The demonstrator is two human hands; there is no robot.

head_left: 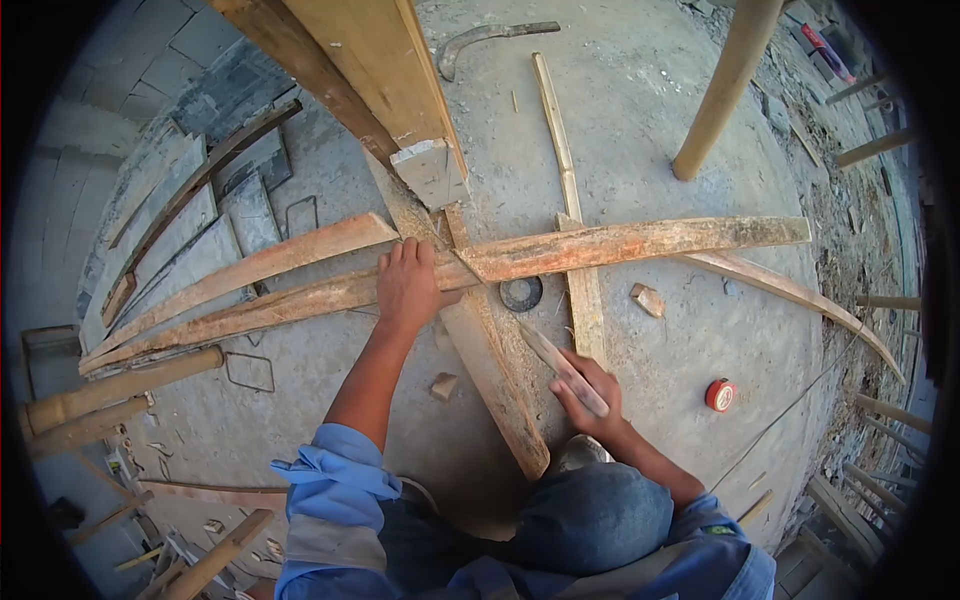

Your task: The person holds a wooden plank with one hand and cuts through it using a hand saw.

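My left hand (408,288) is gripping a long, curved, rough wooden plank (640,243), its fingers folded over the upper edge. The plank lies across other boards, and a dark slanting line crosses it just right of the hand. In my right hand (592,390) is a flat-bladed hand tool (545,348), with a pale handle end showing below the fist. Its blade points up and left, below the plank and apart from it; the exact kind is unclear. Under the plank runs a sloping board (490,355) with sawdust around it.
A thick wooden post (375,70) stands close beyond the plank. A red tape measure (720,395), a dark roll (520,293) and wood offcuts (648,299) lie on the concrete floor. A sickle-like tool (490,36) is farther off. Bamboo poles (728,90) rise at right.
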